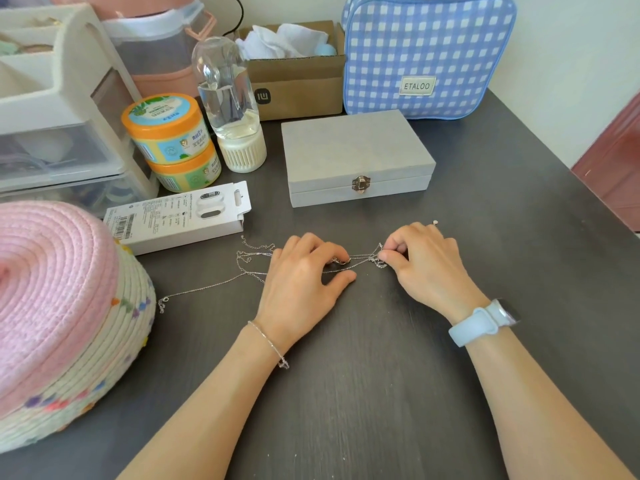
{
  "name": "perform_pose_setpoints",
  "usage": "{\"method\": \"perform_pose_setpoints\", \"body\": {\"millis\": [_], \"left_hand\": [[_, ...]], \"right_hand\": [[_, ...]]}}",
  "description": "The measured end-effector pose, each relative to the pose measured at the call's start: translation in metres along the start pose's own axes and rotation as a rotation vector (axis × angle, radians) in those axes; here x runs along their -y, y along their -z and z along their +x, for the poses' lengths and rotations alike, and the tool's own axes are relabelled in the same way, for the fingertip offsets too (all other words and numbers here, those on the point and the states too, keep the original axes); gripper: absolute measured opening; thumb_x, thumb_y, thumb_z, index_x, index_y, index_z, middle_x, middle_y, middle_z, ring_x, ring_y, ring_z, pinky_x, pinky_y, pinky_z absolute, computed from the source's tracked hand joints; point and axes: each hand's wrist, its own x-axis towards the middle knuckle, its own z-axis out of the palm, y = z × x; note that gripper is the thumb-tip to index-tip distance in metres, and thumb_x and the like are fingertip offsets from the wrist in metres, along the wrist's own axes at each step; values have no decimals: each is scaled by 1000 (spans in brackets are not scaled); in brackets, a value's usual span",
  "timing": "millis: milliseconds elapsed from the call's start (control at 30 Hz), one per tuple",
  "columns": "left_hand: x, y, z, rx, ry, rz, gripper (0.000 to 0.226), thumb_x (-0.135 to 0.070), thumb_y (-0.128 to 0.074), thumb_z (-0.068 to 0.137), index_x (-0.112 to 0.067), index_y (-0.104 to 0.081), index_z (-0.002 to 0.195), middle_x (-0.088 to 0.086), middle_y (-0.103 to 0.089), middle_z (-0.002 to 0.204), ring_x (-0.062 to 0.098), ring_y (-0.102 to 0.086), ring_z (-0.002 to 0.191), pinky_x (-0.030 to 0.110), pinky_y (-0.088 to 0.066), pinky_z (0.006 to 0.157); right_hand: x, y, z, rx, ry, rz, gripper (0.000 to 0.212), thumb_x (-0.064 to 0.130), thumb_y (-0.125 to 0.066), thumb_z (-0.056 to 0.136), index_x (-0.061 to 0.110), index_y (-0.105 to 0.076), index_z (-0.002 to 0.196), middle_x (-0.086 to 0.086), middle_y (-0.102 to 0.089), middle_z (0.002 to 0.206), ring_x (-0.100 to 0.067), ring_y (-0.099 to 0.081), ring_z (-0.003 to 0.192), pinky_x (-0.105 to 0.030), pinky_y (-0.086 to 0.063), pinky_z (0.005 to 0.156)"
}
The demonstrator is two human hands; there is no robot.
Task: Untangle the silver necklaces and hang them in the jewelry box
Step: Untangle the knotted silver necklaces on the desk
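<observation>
Head view: both hands are pinching the chains [249, 268] on the table [381, 393] before the closed box [356, 157]; left hand [304, 282] anchoring, right hand [422, 261] should be teasing the knot gently.

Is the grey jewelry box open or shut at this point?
Shut. The grey velvet rectangular jewelry box has its lid flat on the base, and the small metal clasp sits across the seam at the front.
</observation>
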Motion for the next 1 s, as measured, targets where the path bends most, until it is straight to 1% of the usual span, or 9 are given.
{"method": "perform_pose_setpoints", "body": {"millis": [67, 167, 233, 400, 533, 633, 733, 867, 1000], "left_hand": [[-1, 0, 0, -3, 20, -1, 24, -40, -57, 77, -21, -67, 88, -3, -55, 83, 19, -51, 82, 30, -35, 75], [-1, -1, 1, -30, 6, 32, 13, -27, -57, 80, -16, -64, 81, 2, -56, 79, 25, -53, 76, 38, -44, 69], [1, 0, 1, -55, 4, 33, 9, -18, -56, 82, -11, -61, 80, 5, -56, 80, 28, -54, 75, 41, -47, 67], [-3, 9, 1, -114, 185, -215, 10, -8, -47, 92, -14, -49, 84, 1, -56, 80, 24, -53, 78, 38, -43, 74], [-6, 24, 4, -162, 377, -557, 21, -8, -38, 97, -22, -42, 81, -6, -59, 64, 3, -55, 62, 21, -45, 69], [-7, 35, 7, -244, 484, -808, 20, -12, -38, 98, -20, -45, 81, -7, -55, 59, 6, -53, 57, 21, -46, 65], [-14, 45, 7, -305, 521, -1142, 21, -12, -38, 99, -16, -46, 79, 2, -57, 82, 11, -57, 71, 18, -50, 62], [-23, 54, -2, -251, 521, -1586, 28, -8, -34, 99, -15, -44, 74, 0, -65, 74, 15, -66, 76, 21, -52, 64], [-23, 59, -12, -158, 589, -1545, 27, -3, -35, 96, -15, -42, 73, 0, -49, 68, 12, -52, 54, 17, -34, 46]], "right_hand": [[0, 3, -1, -23, 14, 117, 9, 23, -54, 91, 20, -53, 83, 10, -49, 77, -16, -46, 86, -26, -33, 80], [3, 12, -3, -117, 7, 335, 6, 14, -55, 89, 17, -54, 85, 14, -52, 74, -2, -48, 71, -2, -33, 65], [4, 18, -4, -160, 14, 402, 8, 10, -53, 90, 17, -56, 89, 15, -52, 77, 3, -48, 70, 2, -32, 63], [4, 38, -3, -245, 24, 520, 20, 5, -46, 91, 24, -53, 91, 10, -55, 79, -10, -55, 75, -12, -39, 69], [3, 54, -7, -361, -47, 659, 21, 1, -43, 90, 15, -57, 94, 4, -58, 76, -12, -60, 71, -22, -47, 69], [3, 61, -16, -358, -150, 1044, 20, -5, -41, 91, 7, -56, 96, -1, -55, 77, -8, -62, 63, -15, -50, 64], [4, 58, -26, -291, -259, 1449, 18, -7, -43, 90, 5, -55, 89, -5, -55, 75, -17, -66, 67, -19, -52, 64], [8, 47, -37, -248, -328, 1665, 16, -10, -43, 89, 2, -54, 87, -7, -54, 82, -22, -68, 74, -19, -53, 63], [12, 41, -45, -193, -354, 1707, 19, -11, -41, 89, 1, -56, 89, -10, -50, 73, -19, -60, 62, -16, -44, 49]]}}
